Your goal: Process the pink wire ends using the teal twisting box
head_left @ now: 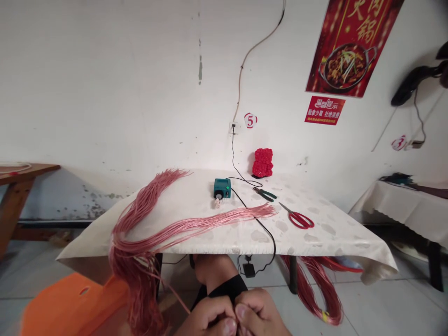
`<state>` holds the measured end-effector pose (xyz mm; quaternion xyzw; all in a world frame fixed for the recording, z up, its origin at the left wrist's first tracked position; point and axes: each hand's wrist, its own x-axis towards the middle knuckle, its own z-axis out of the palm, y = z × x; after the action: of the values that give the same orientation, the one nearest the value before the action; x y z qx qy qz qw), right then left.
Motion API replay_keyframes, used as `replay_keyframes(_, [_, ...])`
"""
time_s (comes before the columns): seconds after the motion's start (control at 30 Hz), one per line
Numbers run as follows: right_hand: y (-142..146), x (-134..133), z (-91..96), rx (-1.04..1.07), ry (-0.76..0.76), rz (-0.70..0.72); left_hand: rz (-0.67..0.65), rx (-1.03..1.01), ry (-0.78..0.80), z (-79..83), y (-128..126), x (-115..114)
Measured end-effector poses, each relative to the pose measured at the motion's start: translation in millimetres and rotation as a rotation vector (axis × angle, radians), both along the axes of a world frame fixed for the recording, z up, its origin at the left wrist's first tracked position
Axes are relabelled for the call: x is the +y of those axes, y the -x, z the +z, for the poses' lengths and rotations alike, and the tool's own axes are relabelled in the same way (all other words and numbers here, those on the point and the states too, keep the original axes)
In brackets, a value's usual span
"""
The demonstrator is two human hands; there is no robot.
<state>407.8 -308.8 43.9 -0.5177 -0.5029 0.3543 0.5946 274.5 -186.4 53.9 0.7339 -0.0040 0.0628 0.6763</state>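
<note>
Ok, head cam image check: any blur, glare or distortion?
Head view: lighting soft and even, no strong glare on the white patterned table cover. Wide-angle bowing shows near the edges; the orange plastic stool looks smeared at lower left. The left hand and right hand are cut off by the bottom edge.

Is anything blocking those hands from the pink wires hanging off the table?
Nothing visible does. The hanging pink wires fall just beside the left hand, and a thin strand runs from them toward it; the right hand sits beyond the left.
</note>
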Motion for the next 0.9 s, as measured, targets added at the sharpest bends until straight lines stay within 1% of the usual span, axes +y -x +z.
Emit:
replay_keyframes(0.1, [-3.4,10.5,-14.0,0.072,0.019,-0.025,0.055,0.069,0.017,-7.9,-5.8,8.7])
replay_keyframes(0.17, [-8.8,18.3,-19.3,0.102,0.031,-0.066,0.094,0.105,0.003,-10.7,-9.6,19.6])
replay_keyframes(0.23, [-18.9,27.4,-17.8,0.111,0.058,-0.123,0.140,0.110,-0.052,-7.4,-14.2,35.7])
replay_keyframes(0.27, [-26.1,32.5,-14.0,0.105,0.074,-0.145,0.159,0.117,-0.077,-2.9,-17.3,45.7])
replay_keyframes(0.3, [-34.7,38.2,-8.4,0.083,0.085,-0.154,0.179,0.123,-0.099,3.5,-21.4,56.8])
replay_keyframes(0.37, [-55.9,51.6,7.9,0.005,0.096,-0.146,0.219,0.161,-0.095,21.6,-33.6,81.6])
replay_keyframes(0.43, [-81.5,69.5,28.5,-0.099,0.118,-0.122,0.281,0.090,-0.187,44.3,-52.1,108.4])
replay_keyframes(0.47, [-95.8,80.8,39.5,-0.144,0.120,-0.133,0.316,0.055,-0.223,56.1,-63.7,122.2])
replay_keyframes(0.5, [-111.0,93.9,50.2,-0.204,0.102,-0.146,0.284,0.045,-0.266,67.5,-76.7,136.3])
replay_keyframes(0.57, [-144.4,126.1,69.2,-0.378,0.051,-0.211,0.321,0.054,-0.293,86.7,-105.8,165.3])
replay_keyframes(0.6, [-162.3,144.6,76.5,-0.464,0.031,-0.230,0.330,0.055,-0.301,93.6,-121.1,180.2])
replay_keyframes(0.63, [-180.6,164.2,81.9,-0.537,0.037,-0.244,0.310,0.054,-0.299,98.4,-136.5,195.4])
replay_keyframes(0.67, [-198.8,184.2,85.3,-0.610,0.037,-0.276,0.294,0.036,-0.274,100.9,-151.4,210.6])
replay_keyframes(0.73, [-232.9,222.3,85.9,-0.757,0.056,-0.333,0.272,0.037,-0.222,99.9,-178.1,240.4])
replay_keyframes(0.83, [-269.8,265.4,74.7,-0.980,0.153,-0.373,0.275,0.059,-0.197,87.9,-205.3,278.5])
replay_keyframes(0.9, [-282.1,281.3,62.6,-1.046,0.189,-0.365,0.283,0.072,-0.201,76.0,-213.8,296.9])
